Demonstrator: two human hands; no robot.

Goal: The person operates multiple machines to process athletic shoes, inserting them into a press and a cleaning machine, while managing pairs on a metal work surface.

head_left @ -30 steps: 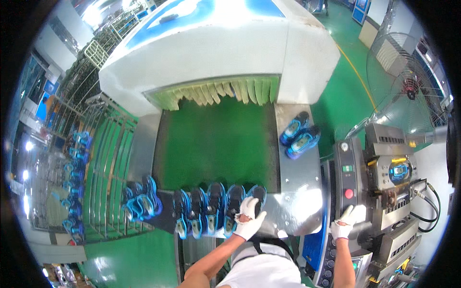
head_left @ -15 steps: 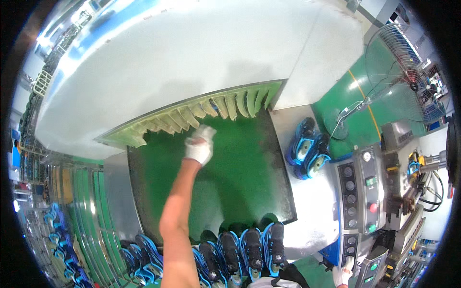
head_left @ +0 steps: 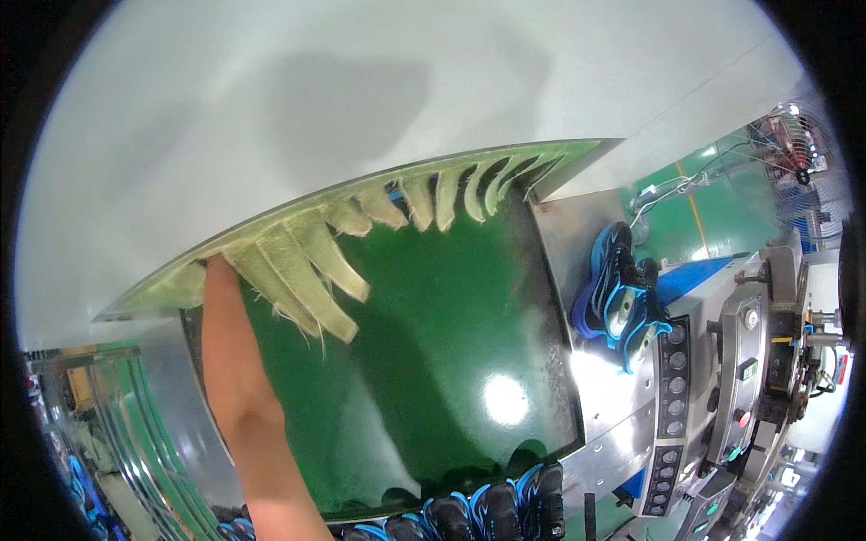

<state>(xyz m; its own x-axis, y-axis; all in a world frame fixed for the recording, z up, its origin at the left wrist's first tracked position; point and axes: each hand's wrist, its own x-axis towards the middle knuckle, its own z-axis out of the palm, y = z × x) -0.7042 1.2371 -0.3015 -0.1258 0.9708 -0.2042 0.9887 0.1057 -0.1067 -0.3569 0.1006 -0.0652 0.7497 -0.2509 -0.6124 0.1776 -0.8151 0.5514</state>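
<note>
My left forearm [head_left: 236, 370] reaches up from the lower edge to the left part of the fabric strip curtain [head_left: 419, 200]. The hand itself is hidden behind the pale green, frayed strips, so its fingers and anything in them cannot be seen. Two of the long strips [head_left: 311, 293] hang forward, splayed out, just right of my wrist. Beneath the curtain lies a green conveyor belt [head_left: 433, 334], running into the opening of a big white housing [head_left: 361, 99]. My right hand is out of view.
Black and blue shoes [head_left: 496, 516] stand in a row along the belt's near edge. A pair of similar shoes [head_left: 622, 293] sits on the metal ledge [head_left: 613, 397] at right. Farther right are a machine with a control panel [head_left: 672, 388] and a wire fan [head_left: 794, 153].
My gloved left hand has gone from above the belt in behind the curtain's left part, pushing strips forward. My gloved right hand, by the control panel before, has left the view. The view moved closer.
</note>
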